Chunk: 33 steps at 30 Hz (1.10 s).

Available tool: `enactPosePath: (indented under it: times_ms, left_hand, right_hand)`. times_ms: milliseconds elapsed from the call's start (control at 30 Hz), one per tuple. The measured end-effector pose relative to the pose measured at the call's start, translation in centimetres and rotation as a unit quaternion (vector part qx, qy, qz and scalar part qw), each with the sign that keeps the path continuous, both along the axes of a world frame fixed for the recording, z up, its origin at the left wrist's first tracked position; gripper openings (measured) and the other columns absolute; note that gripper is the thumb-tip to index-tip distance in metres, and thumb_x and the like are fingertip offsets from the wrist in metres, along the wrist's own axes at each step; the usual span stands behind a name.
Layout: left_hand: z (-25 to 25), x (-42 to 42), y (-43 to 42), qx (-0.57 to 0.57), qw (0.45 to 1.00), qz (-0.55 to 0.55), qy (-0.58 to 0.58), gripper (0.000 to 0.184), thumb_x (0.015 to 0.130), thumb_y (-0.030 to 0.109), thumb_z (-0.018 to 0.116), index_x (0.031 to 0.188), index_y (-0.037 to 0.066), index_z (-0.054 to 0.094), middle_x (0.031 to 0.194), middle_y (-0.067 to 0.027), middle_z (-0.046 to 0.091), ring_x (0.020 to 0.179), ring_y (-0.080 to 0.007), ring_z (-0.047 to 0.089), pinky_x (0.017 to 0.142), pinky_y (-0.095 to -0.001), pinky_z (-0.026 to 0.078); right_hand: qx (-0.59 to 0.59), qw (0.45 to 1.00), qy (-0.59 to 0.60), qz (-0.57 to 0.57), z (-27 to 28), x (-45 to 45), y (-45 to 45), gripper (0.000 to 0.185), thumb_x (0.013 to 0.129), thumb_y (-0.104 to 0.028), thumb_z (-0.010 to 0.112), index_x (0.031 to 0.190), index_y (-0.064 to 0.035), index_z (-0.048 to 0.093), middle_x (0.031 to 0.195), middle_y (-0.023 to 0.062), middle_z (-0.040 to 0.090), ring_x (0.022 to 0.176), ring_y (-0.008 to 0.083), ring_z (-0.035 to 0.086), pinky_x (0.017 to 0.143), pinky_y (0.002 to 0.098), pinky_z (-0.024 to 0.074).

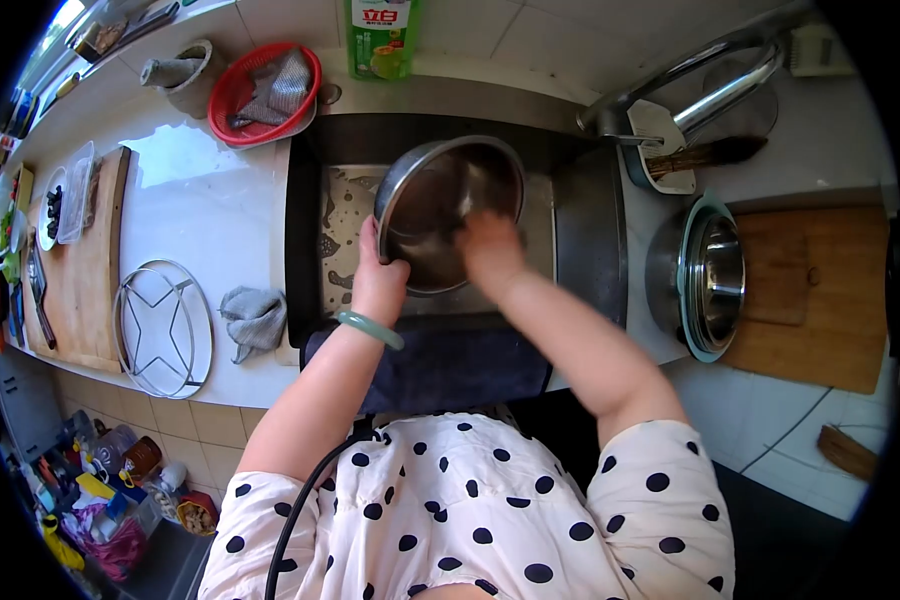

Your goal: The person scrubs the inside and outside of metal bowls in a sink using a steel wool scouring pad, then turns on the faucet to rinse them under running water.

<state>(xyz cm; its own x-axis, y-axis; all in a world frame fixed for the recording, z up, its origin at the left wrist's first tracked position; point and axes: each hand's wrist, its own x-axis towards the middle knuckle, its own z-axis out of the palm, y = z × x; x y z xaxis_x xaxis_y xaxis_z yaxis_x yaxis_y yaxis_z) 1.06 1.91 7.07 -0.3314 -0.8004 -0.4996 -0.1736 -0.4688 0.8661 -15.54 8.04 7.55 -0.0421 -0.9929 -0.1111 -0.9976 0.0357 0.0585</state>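
A metal bowl (400, 185) is held tilted over the sink (338, 215), its opening turned toward the right. My left hand (378, 280) grips the bowl's lower left rim, thumb on the inside edge; a green bangle (370, 329) circles that wrist. Inside the bowl's opening is my right hand (490, 250), smeared by motion, so its fingers and anything in them cannot be made out. Wet spots cover the sink floor left of the bowl.
A red basket (232, 95) with grey cloth and a green bottle (380, 45) stand behind the sink. Left are a grey rag (254, 318) and metal rack (165, 330). Right are the faucet (730, 90), stacked bowls (715, 275) and a wooden board (820, 290).
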Motion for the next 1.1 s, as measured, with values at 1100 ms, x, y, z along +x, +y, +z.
enactPosePath:
  times_ms: [1100]
  left_hand:
    - [0.3,-0.2,1.6,-0.044,0.997,0.061,-0.016,0.070,0.068,-0.003,0.045,0.136,0.010,0.030,0.124,-0.0168,0.049,0.114,-0.0262,0.048,0.094,-0.0293,0.036]
  right_hand:
    - [-0.063,0.971,-0.230,-0.023,-2.5,2.1,0.9,0.008,0.072,-0.017,0.059,0.076,-0.0143,0.065,0.086,0.0068,0.059,0.087,0.0264,0.057,0.072,0.0415,0.0439]
